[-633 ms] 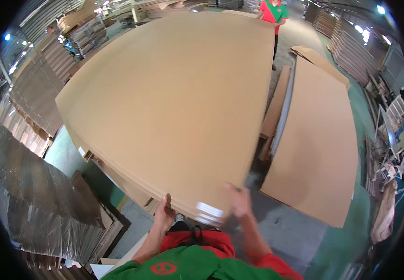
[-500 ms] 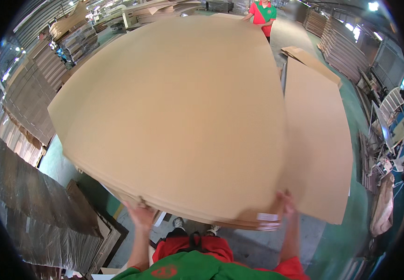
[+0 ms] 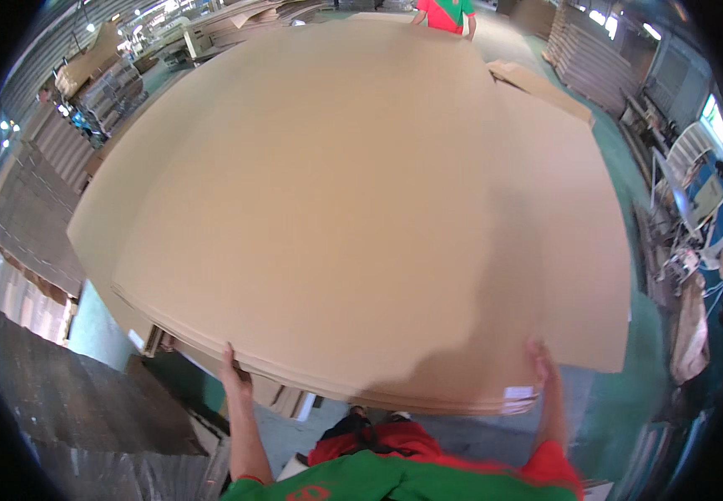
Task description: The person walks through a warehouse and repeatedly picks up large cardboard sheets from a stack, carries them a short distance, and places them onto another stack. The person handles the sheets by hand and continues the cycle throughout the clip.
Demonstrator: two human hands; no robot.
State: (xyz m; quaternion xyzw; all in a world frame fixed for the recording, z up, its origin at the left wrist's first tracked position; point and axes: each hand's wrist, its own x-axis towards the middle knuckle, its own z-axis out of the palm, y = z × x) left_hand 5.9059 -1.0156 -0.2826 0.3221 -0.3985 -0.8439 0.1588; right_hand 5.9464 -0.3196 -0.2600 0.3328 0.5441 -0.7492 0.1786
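Observation:
A thin stack of very large flat brown cardboard sheets (image 3: 320, 209) spreads out in front of me, with its layered edge nearest my body. My left hand (image 3: 235, 374) grips that near edge left of the middle, fingers partly hidden by the board. Around the right edge, close to the near corner, my right hand (image 3: 543, 364) is closed on the sheets. A small white label (image 3: 518, 392) shows at this corner. Under the right side lies another cardboard sheet (image 3: 583, 217), partly covered by the stack.
At the far edge a person (image 3: 447, 12) in red and green has hands by the sheets. Plastic-wrapped stacks (image 3: 69, 392) stand close on my left. More cardboard piles (image 3: 595, 67) stand far right. Frames and clutter (image 3: 695, 217) line the right side. Folded cardboard (image 3: 282, 399) lies beneath the near edge.
The sheets have shifted right, covering more of the cardboard on that side. My right hand has moved right with them. My left hand still grips the near edge.

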